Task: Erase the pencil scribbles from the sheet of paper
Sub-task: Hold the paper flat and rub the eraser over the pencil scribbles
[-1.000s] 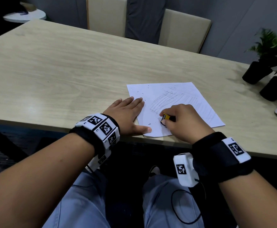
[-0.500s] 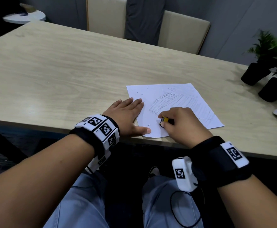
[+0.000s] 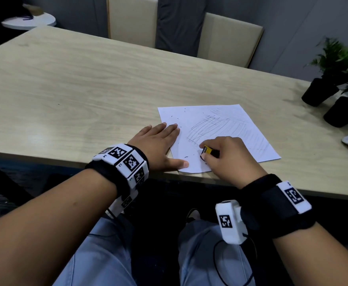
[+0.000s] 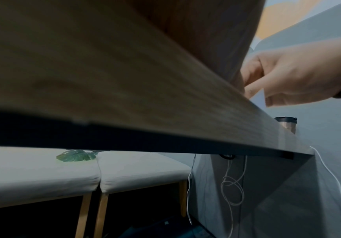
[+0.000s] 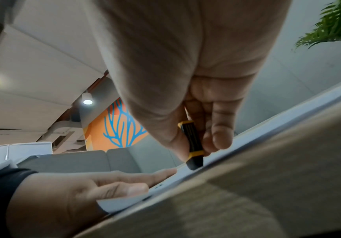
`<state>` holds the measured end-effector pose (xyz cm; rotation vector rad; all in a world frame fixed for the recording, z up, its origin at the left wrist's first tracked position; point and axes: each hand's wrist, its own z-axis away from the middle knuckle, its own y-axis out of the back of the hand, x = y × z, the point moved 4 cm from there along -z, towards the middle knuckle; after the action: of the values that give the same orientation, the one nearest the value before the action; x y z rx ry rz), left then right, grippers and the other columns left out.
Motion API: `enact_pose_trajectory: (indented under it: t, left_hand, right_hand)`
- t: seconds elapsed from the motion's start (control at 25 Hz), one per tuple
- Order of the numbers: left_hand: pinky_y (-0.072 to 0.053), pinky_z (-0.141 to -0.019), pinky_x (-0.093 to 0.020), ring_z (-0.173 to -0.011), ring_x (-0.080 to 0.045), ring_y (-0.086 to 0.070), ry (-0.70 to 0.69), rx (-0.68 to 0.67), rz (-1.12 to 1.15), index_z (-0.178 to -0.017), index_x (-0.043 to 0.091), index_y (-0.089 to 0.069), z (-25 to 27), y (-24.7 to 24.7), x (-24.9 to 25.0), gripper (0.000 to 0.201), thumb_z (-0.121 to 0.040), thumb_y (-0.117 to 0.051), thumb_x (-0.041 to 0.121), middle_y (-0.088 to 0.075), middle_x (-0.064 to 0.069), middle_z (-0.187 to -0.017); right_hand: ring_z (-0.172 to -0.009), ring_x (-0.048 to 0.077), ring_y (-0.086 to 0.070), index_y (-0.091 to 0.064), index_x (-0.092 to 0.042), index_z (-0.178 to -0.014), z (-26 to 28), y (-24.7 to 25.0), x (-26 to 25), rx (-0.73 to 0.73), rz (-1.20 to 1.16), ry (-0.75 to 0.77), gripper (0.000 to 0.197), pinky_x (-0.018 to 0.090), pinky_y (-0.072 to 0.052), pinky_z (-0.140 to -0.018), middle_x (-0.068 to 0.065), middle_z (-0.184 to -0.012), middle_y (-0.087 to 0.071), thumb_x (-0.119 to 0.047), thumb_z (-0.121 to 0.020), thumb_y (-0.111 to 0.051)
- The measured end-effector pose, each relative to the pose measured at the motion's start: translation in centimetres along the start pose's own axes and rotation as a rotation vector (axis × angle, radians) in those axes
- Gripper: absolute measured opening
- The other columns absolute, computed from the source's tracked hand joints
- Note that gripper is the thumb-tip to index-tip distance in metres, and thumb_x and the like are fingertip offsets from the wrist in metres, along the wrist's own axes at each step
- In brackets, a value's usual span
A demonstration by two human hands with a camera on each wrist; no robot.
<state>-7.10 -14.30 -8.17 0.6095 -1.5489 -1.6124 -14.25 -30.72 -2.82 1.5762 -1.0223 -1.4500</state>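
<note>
My left hand (image 3: 158, 145) lies flat, fingers straight, pinning the sheet of paper (image 3: 220, 129) at mid-frame so it won't slide while my right hand (image 3: 228, 157) pinches the eraser (image 3: 207, 151) onto its near scribbles (image 3: 212, 126).

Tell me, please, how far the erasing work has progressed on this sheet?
Done: little; the near left part of the sheet of paper is bare except for dark crumbs. In hand: the right hand pinches the eraser, its tip on the paper, while the left hand lies flat on the sheet's left edge. Left: most pencil scribbles in the middle and right remain.
</note>
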Motion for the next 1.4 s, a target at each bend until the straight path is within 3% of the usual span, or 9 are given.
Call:
enact_pose_trajectory:
  t: [0.24,0.52,0.64,0.8,0.96,1.12,1.24,1.32,1.4]
  left_hand:
    - [0.005,-0.121,-0.036,-0.149,-0.007,0.011,-0.007,-0.007,0.001,-0.157,0.028,0.003,0.1,0.1,0.1,0.103,-0.078,-0.034,0.084,0.010,0.015,-0.163]
    - [0.008,-0.119,-0.032,-0.149,-0.009,0.015,-0.092,0.104,0.052,-0.157,0.024,0.003,1.3,1.2,3.0,0.078,-0.097,-0.033,0.059,0.014,0.010,-0.163]
    - [0.009,-0.121,-0.033,-0.149,-0.010,0.015,-0.131,0.123,0.014,-0.157,0.021,0.004,1.1,0.3,5.3,0.069,-0.102,-0.022,0.052,0.012,0.007,-0.164]
    - [0.008,-0.121,-0.034,-0.149,-0.009,0.012,-0.094,0.043,-0.017,-0.157,0.022,0.005,0.8,-1.1,4.9,0.068,-0.101,-0.018,0.054,0.012,0.007,-0.164]
    - [0.007,-0.121,-0.034,-0.149,-0.010,0.012,-0.106,0.016,-0.018,-0.157,0.023,0.005,0.9,-0.9,4.9,0.070,-0.100,-0.019,0.057,0.013,0.008,-0.163]
    - [0.007,-0.121,-0.034,-0.149,-0.009,0.012,-0.101,-0.008,-0.012,-0.157,0.023,0.005,0.8,-0.8,4.9,0.075,-0.098,-0.021,0.062,0.013,0.008,-0.163]
    - [0.006,-0.121,-0.033,-0.149,-0.009,0.012,-0.100,-0.012,-0.017,-0.157,0.023,0.005,0.7,-0.8,4.9,0.076,-0.097,-0.022,0.063,0.013,0.008,-0.163]
    - [0.006,-0.121,-0.033,-0.149,-0.009,0.012,-0.103,-0.011,-0.017,-0.157,0.023,0.005,0.7,-0.8,4.9,0.077,-0.097,-0.022,0.063,0.013,0.008,-0.163]
    - [0.006,-0.121,-0.033,-0.149,-0.009,0.012,-0.101,-0.010,-0.014,-0.157,0.023,0.005,0.7,-0.9,4.9,0.077,-0.097,-0.022,0.063,0.013,0.008,-0.163]
  right_hand:
    - [-0.075,0.010,-0.061,-0.076,-0.017,-0.090,1.9,1.7,3.6,0.080,-0.095,-0.203,0.013,-0.001,-0.037,-0.063,-0.009,-0.071,-0.067,-0.014,-0.080,-0.067]
    - [-0.070,0.000,-0.061,-0.076,-0.020,-0.095,0.9,1.3,3.2,0.125,-0.264,-0.268,0.018,0.001,-0.039,-0.058,-0.013,-0.074,-0.069,-0.014,-0.080,-0.067]
    - [-0.081,0.005,-0.064,-0.075,-0.018,-0.102,1.2,0.0,1.9,0.118,-0.240,-0.205,0.023,0.006,-0.041,-0.071,-0.006,-0.086,-0.073,-0.014,-0.081,-0.065]
    - [-0.076,0.005,-0.058,-0.072,-0.017,-0.106,1.6,-0.2,2.0,0.133,-0.138,-0.130,0.025,0.013,-0.039,-0.074,-0.005,-0.084,-0.069,-0.016,-0.083,-0.064]
    - [-0.071,0.012,-0.060,-0.073,-0.013,-0.105,1.6,1.5,4.6,0.170,-0.096,-0.234,0.024,0.008,-0.037,-0.059,-0.003,-0.074,-0.067,-0.013,-0.083,-0.062]
    - [-0.074,0.006,-0.060,-0.074,-0.019,-0.099,1.3,0.9,3.1,0.088,-0.153,-0.176,0.020,0.001,-0.036,-0.062,-0.011,-0.072,-0.066,-0.016,-0.082,-0.065]
    - [-0.071,0.003,-0.059,-0.073,-0.022,-0.100,1.3,0.3,2.7,0.028,-0.104,-0.127,0.021,0.001,-0.037,-0.060,-0.007,-0.075,-0.069,-0.018,-0.082,-0.065]
    - [-0.072,0.008,-0.060,-0.073,-0.018,-0.099,1.2,1.0,3.6,0.054,-0.062,-0.153,0.020,0.007,-0.040,-0.062,-0.001,-0.079,-0.071,-0.016,-0.082,-0.064]
    - [-0.076,0.016,-0.063,-0.073,-0.012,-0.096,1.1,1.6,4.1,0.086,-0.027,-0.167,0.017,0.022,-0.046,-0.067,0.006,-0.081,-0.072,-0.014,-0.082,-0.063]
